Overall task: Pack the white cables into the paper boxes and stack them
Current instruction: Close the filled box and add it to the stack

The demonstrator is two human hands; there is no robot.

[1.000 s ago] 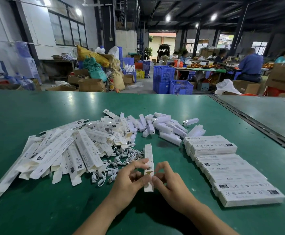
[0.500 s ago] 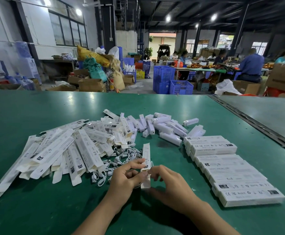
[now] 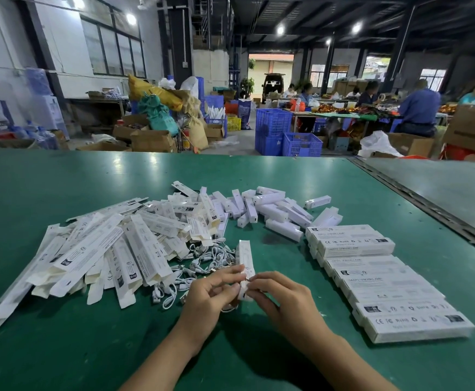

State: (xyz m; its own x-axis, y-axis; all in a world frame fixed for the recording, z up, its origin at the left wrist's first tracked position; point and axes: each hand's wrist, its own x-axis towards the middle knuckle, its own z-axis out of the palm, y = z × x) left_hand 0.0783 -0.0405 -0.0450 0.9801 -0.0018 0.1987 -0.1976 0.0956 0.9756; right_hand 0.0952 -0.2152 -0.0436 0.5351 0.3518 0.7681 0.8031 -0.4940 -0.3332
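A long white paper box (image 3: 244,256) stands almost upright just above the green table (image 3: 89,348), near its front. My left hand (image 3: 212,297) pinches its lower part from the left. My right hand (image 3: 280,299) pinches the bottom end from the right. A heap of small white cables (image 3: 202,261) lies just left of the box. Flat unfolded paper boxes (image 3: 89,255) are piled further left. A row of closed packed boxes (image 3: 383,280) is stacked on the right.
Small white wrapped parts (image 3: 276,211) are scattered at the table's middle. A metal seam (image 3: 428,213) separates a second table on the right. Beyond the far edge are blue crates (image 3: 273,122), cardboard cartons and seated people at work.
The box has been lifted a little and shifted slightly left between my hands. My fingers now work at its lower end.
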